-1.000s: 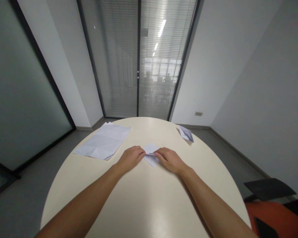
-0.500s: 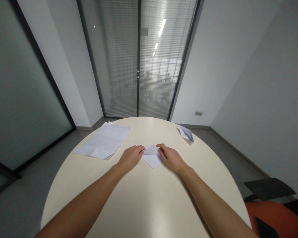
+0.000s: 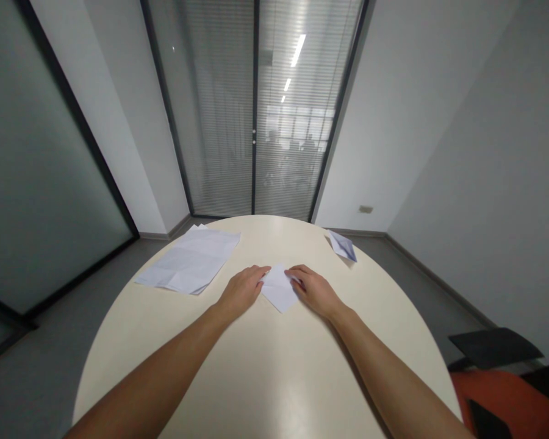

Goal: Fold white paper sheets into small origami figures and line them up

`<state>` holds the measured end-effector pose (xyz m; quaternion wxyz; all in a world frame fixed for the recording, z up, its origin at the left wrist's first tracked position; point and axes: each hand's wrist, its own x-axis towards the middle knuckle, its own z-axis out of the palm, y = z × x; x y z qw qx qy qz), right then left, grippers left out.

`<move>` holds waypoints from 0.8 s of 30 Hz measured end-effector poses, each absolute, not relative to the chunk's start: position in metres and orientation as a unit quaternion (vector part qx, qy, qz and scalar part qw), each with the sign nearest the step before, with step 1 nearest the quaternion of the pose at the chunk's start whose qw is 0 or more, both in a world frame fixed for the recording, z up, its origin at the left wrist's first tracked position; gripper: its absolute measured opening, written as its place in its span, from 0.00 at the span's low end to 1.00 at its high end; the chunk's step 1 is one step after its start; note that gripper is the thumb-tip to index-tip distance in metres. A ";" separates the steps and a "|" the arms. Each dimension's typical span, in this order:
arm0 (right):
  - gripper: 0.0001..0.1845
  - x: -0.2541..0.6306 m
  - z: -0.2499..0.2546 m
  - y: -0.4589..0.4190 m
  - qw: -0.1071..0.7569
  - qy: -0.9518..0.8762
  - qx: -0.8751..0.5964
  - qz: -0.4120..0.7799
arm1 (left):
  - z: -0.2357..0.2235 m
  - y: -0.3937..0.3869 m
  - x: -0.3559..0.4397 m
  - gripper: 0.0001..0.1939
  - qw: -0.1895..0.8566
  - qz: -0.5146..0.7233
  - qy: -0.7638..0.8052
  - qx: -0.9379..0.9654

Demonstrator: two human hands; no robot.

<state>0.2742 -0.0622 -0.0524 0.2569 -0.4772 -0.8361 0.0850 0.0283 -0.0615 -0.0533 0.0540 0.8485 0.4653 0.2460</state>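
A small folded sheet of white paper (image 3: pixel 279 294) lies on the table between my two hands, one corner pointing toward me. My left hand (image 3: pixel 244 288) grips its left edge, thumb below and fingers on top. On the other side my right hand (image 3: pixel 315 291) pinches the right edge between thumb and curled fingers. The fingertips of both hands are close to the paper's upper part and partly cover its sides.
A stack of white paper sheets (image 3: pixel 190 259) lies at the table's left. A folded paper piece (image 3: pixel 342 246) stands near the far right edge of the round table (image 3: pixel 274 366). An orange and black chair (image 3: pixel 503 402) is at the lower right.
The fingers of both hands have shifted slightly inward over the paper's upper part. Its upper flap looks flatter, and the crease across it is less distinct.
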 end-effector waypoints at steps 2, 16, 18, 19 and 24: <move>0.17 0.274 -0.052 -0.062 0.246 -0.839 -0.478 0.079 | -0.053 -0.062 0.028 0.20 0.055 0.242 0.461 0.852; 0.14 0.272 -0.052 -0.060 0.248 -0.846 -0.467 0.075 | -0.058 -0.057 0.025 0.15 0.046 0.228 0.412 0.881; 0.13 0.272 -0.052 -0.060 0.253 -0.845 -0.464 0.082 | -0.058 -0.056 0.025 0.14 0.045 0.224 0.398 0.889; 0.13 0.272 -0.052 -0.060 0.256 -0.844 -0.464 0.084 | -0.058 -0.056 0.025 0.14 0.045 0.221 0.393 0.891; 0.12 0.270 -0.048 -0.063 0.262 -0.847 -0.452 0.100 | -0.053 -0.061 0.026 0.14 0.031 0.219 0.412 0.884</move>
